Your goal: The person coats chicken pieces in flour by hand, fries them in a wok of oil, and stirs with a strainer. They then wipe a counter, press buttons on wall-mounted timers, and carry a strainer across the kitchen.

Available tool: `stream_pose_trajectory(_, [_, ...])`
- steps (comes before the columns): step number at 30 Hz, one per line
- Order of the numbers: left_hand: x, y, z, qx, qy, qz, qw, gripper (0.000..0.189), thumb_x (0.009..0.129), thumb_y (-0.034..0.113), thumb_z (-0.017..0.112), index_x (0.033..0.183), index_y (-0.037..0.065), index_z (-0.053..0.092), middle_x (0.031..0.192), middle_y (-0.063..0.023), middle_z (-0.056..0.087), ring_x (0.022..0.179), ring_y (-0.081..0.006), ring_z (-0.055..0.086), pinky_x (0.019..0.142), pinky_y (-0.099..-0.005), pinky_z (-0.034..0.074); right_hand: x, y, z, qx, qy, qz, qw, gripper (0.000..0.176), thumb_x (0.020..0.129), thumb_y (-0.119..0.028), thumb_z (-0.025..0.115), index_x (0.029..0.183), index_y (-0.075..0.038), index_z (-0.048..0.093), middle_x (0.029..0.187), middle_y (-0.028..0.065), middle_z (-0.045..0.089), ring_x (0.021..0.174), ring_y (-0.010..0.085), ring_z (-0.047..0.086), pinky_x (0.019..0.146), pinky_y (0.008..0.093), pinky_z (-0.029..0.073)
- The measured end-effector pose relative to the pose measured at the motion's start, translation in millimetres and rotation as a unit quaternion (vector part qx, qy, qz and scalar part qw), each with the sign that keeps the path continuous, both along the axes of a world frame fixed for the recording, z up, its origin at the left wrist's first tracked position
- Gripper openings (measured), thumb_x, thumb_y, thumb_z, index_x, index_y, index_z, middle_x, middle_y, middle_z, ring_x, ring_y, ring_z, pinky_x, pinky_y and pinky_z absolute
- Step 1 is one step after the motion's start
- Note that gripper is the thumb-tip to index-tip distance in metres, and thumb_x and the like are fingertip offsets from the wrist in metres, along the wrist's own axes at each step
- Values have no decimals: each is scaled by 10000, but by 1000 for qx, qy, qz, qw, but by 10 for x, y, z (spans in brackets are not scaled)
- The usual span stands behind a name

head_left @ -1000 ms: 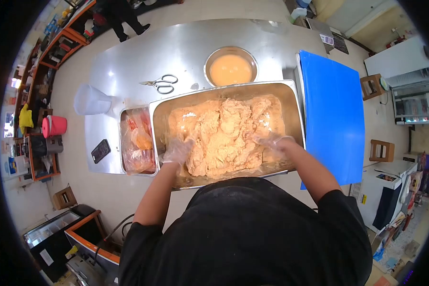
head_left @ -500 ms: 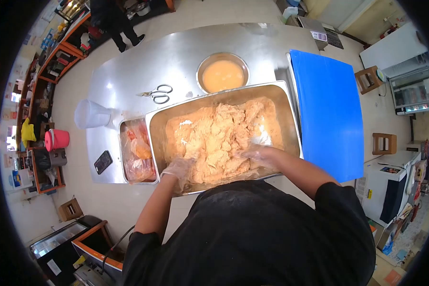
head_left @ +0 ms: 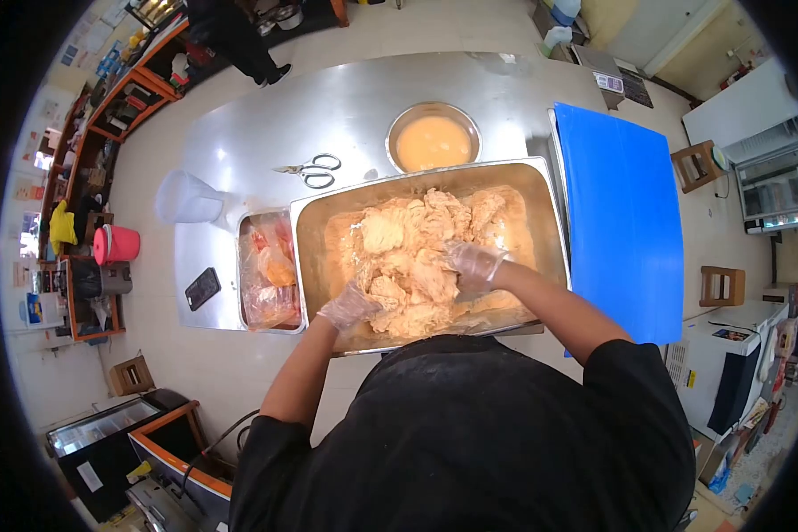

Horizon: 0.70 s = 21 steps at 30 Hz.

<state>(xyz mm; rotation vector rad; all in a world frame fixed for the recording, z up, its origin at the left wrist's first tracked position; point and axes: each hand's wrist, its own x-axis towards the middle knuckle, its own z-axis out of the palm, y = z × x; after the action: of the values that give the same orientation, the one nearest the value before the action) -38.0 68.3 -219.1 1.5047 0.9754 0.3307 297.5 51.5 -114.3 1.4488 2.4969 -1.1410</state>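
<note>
A heap of orange-beige, flour-coated chicken pieces lies in a large steel tray in front of me. My left hand, in a clear plastic glove, presses into the near left side of the heap, its fingertips sunk among the pieces. Across from it, my right hand, gloved the same way, has its fingers curled against the right side of the heap. Both hands grip the pieces between them. Loose flour mix lies around the heap on the tray floor.
Behind the tray stands a steel bowl of orange liquid. Scissors, a translucent jug, a phone and a smaller tray of bagged red-orange contents are to the left. A blue board lies right. A person stands beyond the table.
Both hands have moved away from my body and inward, gathering the chicken pieces. The heap's surface is turned over, with separate pieces showing more. The view has shifted slightly.
</note>
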Motion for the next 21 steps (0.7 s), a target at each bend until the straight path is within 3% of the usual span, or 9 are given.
stream_pose_trajectory(1, [131,42,617,34,39,-10,999,470,863,126,669,1309,51,544,1210,-124,636,1046,-188,616,891,-334,522,162,-37,54,72,36,42,996,665,766,-184,756,1343,19,496,1425,234,457,1265,338,503,1070,423,417])
stream_pose_trajectory(2, [190,135,867,39,59,20,997,467,853,125,679,1296,45,552,1211,-127,636,1051,-189,615,888,-329,523,338,-45,87,145,69,86,983,594,803,-159,732,1326,23,518,1427,227,466,1234,340,540,1071,428,422])
stream_pose_trajectory(5, [232,414,1207,-20,80,180,980,499,842,160,703,1299,34,546,1265,-143,613,1113,-210,602,910,-314,513,794,151,-272,-20,130,-199,971,477,817,-101,715,1266,-14,580,1470,155,447,1240,288,541,1041,403,449])
stream_pose_trajectory(6, [208,540,1133,0,121,181,976,526,848,186,703,1319,33,527,1295,-137,592,1148,-215,578,935,-325,495,840,185,-301,-74,139,-299,941,484,820,-93,714,1279,-29,573,1486,136,433,1244,273,538,1033,389,456])
stream_pose_trajectory(10, [346,987,261,144,287,-7,947,643,871,287,703,1401,28,449,1417,-114,508,1287,-239,483,1036,-366,422,425,397,-268,-50,71,-421,903,744,811,-151,762,1431,-54,364,1529,151,356,1308,270,467,1063,368,423])
stream_pose_trajectory(13, [795,1055,413,-68,206,42,975,596,911,342,647,1385,35,458,1347,-122,547,1281,-256,490,1075,-406,394,-48,563,-559,8,36,-411,911,936,789,-196,808,1504,-57,219,1553,163,306,1367,277,396,1108,374,376])
stream_pose_trajectory(15, [898,863,549,-185,123,80,972,536,948,340,589,1373,36,467,1312,-134,573,1243,-262,528,1063,-419,414,-120,578,-722,-53,156,-360,918,998,782,-235,825,1527,-57,186,1569,161,276,1392,274,367,1125,372,357])
stream_pose_trajectory(17, [1055,598,1213,-277,63,129,950,493,987,306,525,1388,28,449,1345,-139,562,1220,-256,557,1028,-423,459,-84,624,-973,-159,321,-296,886,990,782,-282,828,1526,-56,214,1585,150,251,1401,264,356,1130,362,351])
stream_pose_trajectory(21, [885,461,755,-427,-106,216,872,370,988,295,529,1267,53,558,1229,-127,637,999,-211,678,813,-368,595,73,550,-1517,-322,381,-377,781,901,839,-444,731,1517,-67,274,1559,152,307,1372,264,406,1094,372,393])
